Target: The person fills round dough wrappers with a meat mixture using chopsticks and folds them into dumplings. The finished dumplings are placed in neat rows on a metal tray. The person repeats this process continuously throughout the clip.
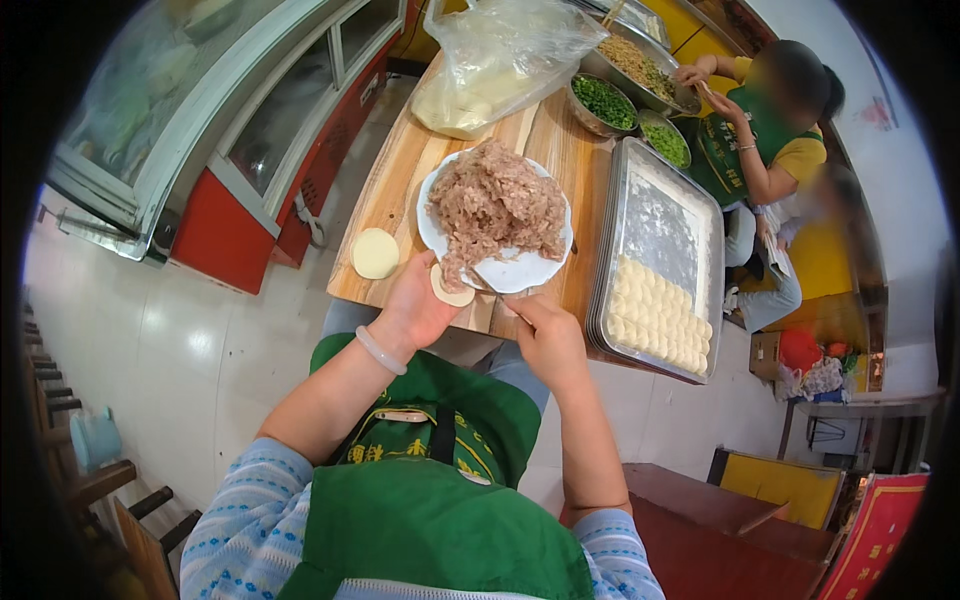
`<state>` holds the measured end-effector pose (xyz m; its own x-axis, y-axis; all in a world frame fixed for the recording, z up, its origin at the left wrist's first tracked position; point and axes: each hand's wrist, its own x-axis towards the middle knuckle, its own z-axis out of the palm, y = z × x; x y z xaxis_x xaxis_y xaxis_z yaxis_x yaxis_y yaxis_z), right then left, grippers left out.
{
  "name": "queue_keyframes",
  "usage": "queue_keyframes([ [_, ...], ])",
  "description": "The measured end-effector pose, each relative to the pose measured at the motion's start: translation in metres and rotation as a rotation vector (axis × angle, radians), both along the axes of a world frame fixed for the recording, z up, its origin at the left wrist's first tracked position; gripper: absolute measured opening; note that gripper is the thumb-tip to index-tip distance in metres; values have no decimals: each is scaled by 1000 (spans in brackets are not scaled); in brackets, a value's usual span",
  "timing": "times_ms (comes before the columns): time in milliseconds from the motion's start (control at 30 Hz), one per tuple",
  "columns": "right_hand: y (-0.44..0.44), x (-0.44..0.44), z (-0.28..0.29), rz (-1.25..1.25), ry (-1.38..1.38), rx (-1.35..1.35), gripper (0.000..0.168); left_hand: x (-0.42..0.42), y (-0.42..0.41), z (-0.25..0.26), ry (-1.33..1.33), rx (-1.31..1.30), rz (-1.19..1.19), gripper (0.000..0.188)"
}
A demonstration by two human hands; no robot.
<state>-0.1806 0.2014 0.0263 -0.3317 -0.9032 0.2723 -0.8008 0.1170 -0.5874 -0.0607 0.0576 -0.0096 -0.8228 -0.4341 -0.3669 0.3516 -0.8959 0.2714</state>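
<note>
On the palm of my left hand (414,306) lies a round dough wrapper (454,297), at the plate's near left rim. My right hand (553,341) grips a thin metal utensil (489,285), whose tip is at the minced meat over the wrapper. The pink minced meat (499,195) is heaped on a white plate (517,271), and some of it hangs down onto the wrapper. Left of the plate, a small stack of round wrappers (375,253) rests on the wooden table. Rows of filled dumplings (652,315) occupy the near half of a floured metal tray (626,225) to the right.
A clear plastic bag (502,67) of pale dough wrappers stands at the table's far end. Bowls of chopped greens (604,103) and a basin of filling (637,64) sit beside it. Across the table a co-worker (757,142) handles something small. Glass-fronted cabinets (247,142) line the left.
</note>
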Motion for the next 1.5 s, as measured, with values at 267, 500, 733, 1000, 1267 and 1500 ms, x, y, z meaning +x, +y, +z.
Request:
queue_keyframes([
  [267, 1, 45, -14, 24, 14, -128, 25, 10, -13, 4, 4, 7, -41, 44],
  [500, -20, 11, -23, 4, -245, -109, 21, 13, -21, -7, -38, -17, -38, 46],
  [733, -19, 31, -23, -33, -93, -75, 23, 12, -31, -9, -16, -70, -131, 54],
  [1000, -10, 27, -15, -38, -21, -157, 26, 21, -34, 3, -97, -44, -49, 48],
  [1267, -16, 38, -18, -52, -39, -212, 27, 17, -33, -4, -28, -33, -137, 49],
  [1500, -14, 30, -21, -63, -11, -120, 28, 16, -34, -6, -3, -54, -157, 52],
])
